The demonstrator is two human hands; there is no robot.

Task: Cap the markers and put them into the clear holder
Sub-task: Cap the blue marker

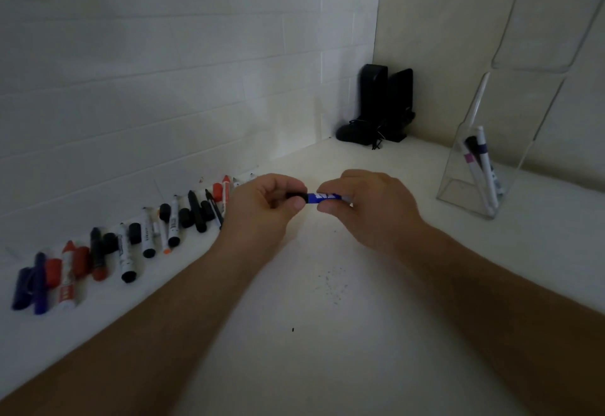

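Both hands share one grip: the left hand [265,206] pinches a black cap [296,195] while the right hand [370,206] curls its fingers round the blue marker [322,197], which lies level between them above the tabletop [294,334]; cap and barrel meet end to end. Left of the grip, a row of loose markers and caps [131,242] lies along the wall's foot. Right of it stands the clear holder [471,183], with a few markers [484,167] leaning inside. Beyond the grip, in the corner, stand two black speakers [386,101].
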